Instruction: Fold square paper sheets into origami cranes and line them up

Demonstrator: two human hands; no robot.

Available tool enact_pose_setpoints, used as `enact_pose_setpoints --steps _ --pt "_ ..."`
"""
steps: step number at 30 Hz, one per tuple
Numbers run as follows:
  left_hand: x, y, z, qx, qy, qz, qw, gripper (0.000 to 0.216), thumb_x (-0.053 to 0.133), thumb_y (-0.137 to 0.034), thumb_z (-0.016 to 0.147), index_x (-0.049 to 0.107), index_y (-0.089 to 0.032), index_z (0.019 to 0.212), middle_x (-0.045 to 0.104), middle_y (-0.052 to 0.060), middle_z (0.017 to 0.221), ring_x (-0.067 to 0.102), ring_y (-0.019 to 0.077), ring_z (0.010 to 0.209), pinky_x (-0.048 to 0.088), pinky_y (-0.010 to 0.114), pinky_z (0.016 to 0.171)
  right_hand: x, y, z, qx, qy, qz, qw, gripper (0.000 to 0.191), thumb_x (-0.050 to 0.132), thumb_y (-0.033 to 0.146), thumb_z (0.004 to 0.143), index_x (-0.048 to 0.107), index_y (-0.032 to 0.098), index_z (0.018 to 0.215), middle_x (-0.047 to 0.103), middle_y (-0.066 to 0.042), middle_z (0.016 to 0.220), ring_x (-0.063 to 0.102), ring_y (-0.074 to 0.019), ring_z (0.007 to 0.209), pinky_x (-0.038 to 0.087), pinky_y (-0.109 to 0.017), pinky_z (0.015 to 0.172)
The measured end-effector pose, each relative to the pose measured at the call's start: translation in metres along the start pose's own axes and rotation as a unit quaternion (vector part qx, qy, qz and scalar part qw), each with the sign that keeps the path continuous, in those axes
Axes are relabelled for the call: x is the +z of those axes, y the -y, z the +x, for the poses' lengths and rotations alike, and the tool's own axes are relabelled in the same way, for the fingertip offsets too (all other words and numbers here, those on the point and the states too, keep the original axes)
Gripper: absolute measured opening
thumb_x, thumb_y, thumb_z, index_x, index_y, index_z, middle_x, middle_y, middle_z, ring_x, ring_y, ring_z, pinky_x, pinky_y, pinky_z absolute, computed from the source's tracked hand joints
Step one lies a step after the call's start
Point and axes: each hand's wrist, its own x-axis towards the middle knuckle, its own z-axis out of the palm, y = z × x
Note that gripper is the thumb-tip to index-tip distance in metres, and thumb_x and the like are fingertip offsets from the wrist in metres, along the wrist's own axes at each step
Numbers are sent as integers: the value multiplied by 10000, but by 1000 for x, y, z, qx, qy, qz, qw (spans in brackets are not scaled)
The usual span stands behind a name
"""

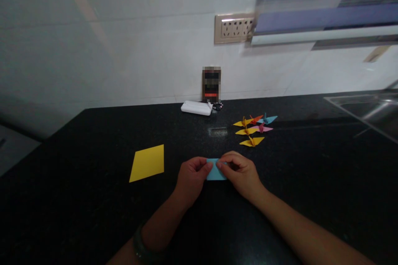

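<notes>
A: What are the hands doing?

B: Both bare hands meet just below the center of the frame. The left hand grasps the left end of a light-blue folded paper, its thumb on top. The right hand grasps the opposite end, and its grip covers the paper's right corners. I cannot tell whether the paper touches the surface, which is black and glossy.

A: Anything on the arms?

B: A dark bangle circles the left wrist, lower left of center.

A: What lies around them?

B: Left of the hands, a flat yellow sheet of paper. Right of center, beyond the right hand, six folded paper cranes cluster: three yellow cranes, an orange crane, a blue crane and a pink crane.

A: And farther back?

B: Near the middle, a white oblong device lies beside a beaded loop; a pixelated upright object stands behind them. Upper right, a wall socket and a purple blind. At the right edge, a metal sink.
</notes>
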Motion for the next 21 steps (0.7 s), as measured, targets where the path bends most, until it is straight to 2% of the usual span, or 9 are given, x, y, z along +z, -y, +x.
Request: enact_pose_setpoints --steps 4,8,10,15,21 --pt "0 3 1 -9 6 -11 1000 207 652 -323 651 645 -133 734 631 3 622 527 102 539 399 216 533 2 0 -1 6 -3 0 1000 62 604 237 716 620 177 712 546 -28 712 493 -112 586 389 -217 468" --pt "-1 5 1 -2 -5 1 1000 205 652 -331 652 633 -129 688 605 -7 570 502 89 503 374 201 495 3 2 -1 7 12 0 1000 57 608 235 707 609 178 708 545 -31 761 506 -122 643 401 -223 512" --pt "-1 5 1 3 -4 7 1000 202 655 -326 651 633 -127 679 605 -7 565 506 89 504 375 198 492 3 2 -2 36 11 16 999 72 593 243 715 585 173 700 540 -24 738 498 -119 629 399 -225 516" --pt "3 1 -1 -8 26 -34 999 190 656 -270 656 652 -145 798 665 7 668 572 107 588 437 215 581 4 0 -4 122 40 58 990 141 537 312 758 521 175 727 477 25 584 429 -93 503 352 -209 450" --pt "5 -2 -2 -10 28 -34 999 192 659 -262 645 653 -143 795 669 11 656 582 119 589 441 221 571 2 -1 -6 96 44 -23 994 181 462 341 818 510 183 742 461 30 578 429 -93 514 343 -202 459"
